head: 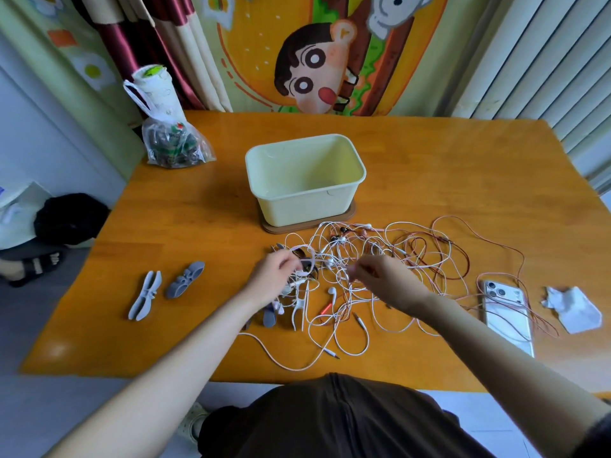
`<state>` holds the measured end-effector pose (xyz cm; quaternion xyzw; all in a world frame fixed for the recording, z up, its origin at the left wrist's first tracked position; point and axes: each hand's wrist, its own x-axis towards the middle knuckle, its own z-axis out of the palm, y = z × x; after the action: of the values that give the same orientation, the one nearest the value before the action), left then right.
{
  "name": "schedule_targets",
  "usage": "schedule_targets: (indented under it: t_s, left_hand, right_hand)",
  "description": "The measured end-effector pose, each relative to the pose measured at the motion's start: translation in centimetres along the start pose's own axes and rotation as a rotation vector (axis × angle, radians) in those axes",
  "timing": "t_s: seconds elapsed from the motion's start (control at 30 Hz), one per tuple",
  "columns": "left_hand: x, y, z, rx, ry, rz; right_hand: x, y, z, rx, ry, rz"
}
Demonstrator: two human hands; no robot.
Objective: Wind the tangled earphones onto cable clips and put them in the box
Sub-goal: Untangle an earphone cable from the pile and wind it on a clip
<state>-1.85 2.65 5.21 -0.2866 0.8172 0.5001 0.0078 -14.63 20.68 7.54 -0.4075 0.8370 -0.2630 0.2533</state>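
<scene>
Tabletop (463, 166): left hand (276, 277) and right hand (385, 277) pinch tangled earphones (350, 249).

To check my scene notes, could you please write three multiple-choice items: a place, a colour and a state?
1. What colour is the rectangular plastic box? A. red B. pale yellow C. black
2. Where do the two grey butterfly-shaped cable clips lie? A. in the box B. left of the tangled white and reddish earphone cables C. on the phone
3. What are the left hand and right hand doing? A. lying flat B. lifting the box C. gripping cables
1 B: its walls are pale yellow. 2 B: they lie on the orange wooden table, apart from the tangle. 3 C: both hands' fingers curl round cables.
</scene>
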Motion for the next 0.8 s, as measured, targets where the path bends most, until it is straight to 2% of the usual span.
schedule_targets:
  t_s: [0.13, 0.23, 0.33, 0.47, 0.57, 0.67, 0.8]
  left_hand:
    - [0.5, -3.2, -2.5, 0.027, 0.251, -0.201]
    - [0.7, -4.5, -3.2, -0.005, 0.309, -0.243]
    - [0.2, -2.0, -1.9, -0.110, 0.136, -0.138]
    - [-0.2, 2.6, 0.9, -0.147, -0.134, 0.114]
    - [-0.2, 3.0, 2.0, -0.118, -0.209, 0.142]
    - [-0.5, 2.2, 1.0, -0.107, -0.110, 0.081]
    - [0.0, -0.7, -1.1, -0.127, 0.118, -0.082]
  right_hand:
    - [-0.9, 4.0, -1.6, -0.034, 0.021, 0.157]
    - [-1.1, 5.9, -2.7, -0.053, 0.102, 0.248]
    - [-0.3, 3.8, -3.1, -0.117, 0.200, 0.165]
    - [0.7, -1.3, -1.0, -0.137, 0.142, -0.032]
    - [1.0, -2.8, 0.2, -0.107, 0.140, -0.103]
    - [0.8, -1.7, -0.1, -0.054, 0.095, -0.071]
    - [-0.1, 2.0, -1.0, -0.017, 0.037, 0.091]
